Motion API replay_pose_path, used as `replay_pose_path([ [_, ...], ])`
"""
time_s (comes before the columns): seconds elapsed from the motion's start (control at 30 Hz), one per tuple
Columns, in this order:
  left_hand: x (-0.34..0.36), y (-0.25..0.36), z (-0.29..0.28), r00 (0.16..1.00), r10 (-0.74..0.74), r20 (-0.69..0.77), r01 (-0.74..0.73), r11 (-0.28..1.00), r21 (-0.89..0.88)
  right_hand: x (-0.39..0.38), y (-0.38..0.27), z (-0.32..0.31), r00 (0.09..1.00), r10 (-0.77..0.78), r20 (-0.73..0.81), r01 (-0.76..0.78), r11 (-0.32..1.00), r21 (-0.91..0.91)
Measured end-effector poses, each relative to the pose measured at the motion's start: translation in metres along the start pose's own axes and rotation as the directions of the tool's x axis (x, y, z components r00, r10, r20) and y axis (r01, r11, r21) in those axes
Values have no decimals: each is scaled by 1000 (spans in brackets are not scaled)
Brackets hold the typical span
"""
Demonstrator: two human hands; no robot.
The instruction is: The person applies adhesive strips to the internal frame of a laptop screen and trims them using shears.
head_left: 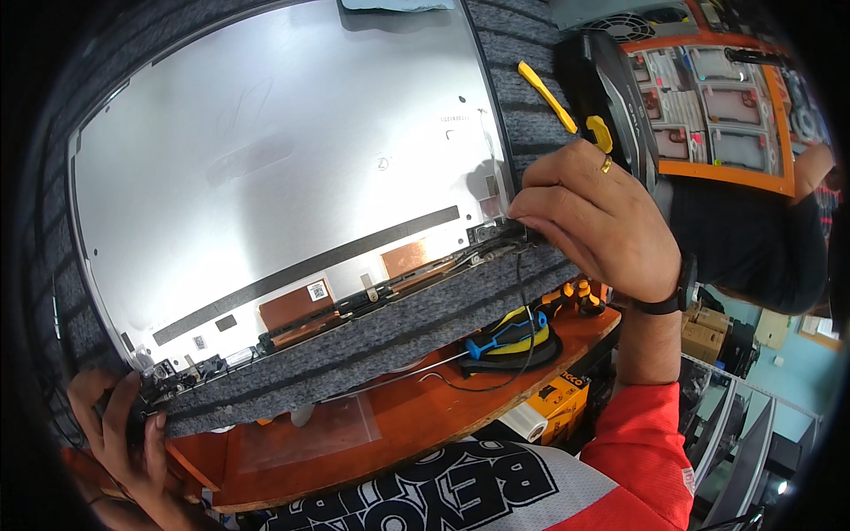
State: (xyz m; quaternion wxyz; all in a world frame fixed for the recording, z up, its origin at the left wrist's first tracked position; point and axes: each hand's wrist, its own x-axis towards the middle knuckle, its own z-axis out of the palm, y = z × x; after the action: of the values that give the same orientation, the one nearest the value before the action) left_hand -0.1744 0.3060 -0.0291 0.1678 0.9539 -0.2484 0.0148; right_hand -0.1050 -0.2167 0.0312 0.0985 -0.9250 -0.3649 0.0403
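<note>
A silver laptop lid, stripped of its screen, lies with its inner side up and its hinge edge toward me. Along that edge run black cables, copper foil patches and a dark foam strip. My right hand is pinched at the lid's near right corner, beside the right hinge; what lies between thumb and finger is hidden. A clear, shiny strip runs along the lid's right edge toward those fingertips. The fingers of my left hand curl round the near left corner, at the left hinge.
A grey ribbed mat lies under the lid on an orange-brown wooden bench. A yellow pry tool rests beyond my right hand, near a black device. A blue-handled screwdriver and other tools sit on a lower ledge. Another person's dark-sleeved arm is at right.
</note>
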Motion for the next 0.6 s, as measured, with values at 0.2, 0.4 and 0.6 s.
replay_pose_path([
  [0.2, 1, 0, 0, 1000, 12, 0, -12, 1000, 17, 5, 4, -3, 998, -28, 58, 28, 1000, -3],
  [0.4, -1, 0, -1, 1000, 5, 1, -5, 1000, 19, 10, 0, -5, 993, -42, 107, 50, 996, -73],
  [0.6, -1, 1, 0, 1000, -14, -2, 14, 1000, 25, 16, -11, -15, 987, -45, 157, 71, 984, -162],
])
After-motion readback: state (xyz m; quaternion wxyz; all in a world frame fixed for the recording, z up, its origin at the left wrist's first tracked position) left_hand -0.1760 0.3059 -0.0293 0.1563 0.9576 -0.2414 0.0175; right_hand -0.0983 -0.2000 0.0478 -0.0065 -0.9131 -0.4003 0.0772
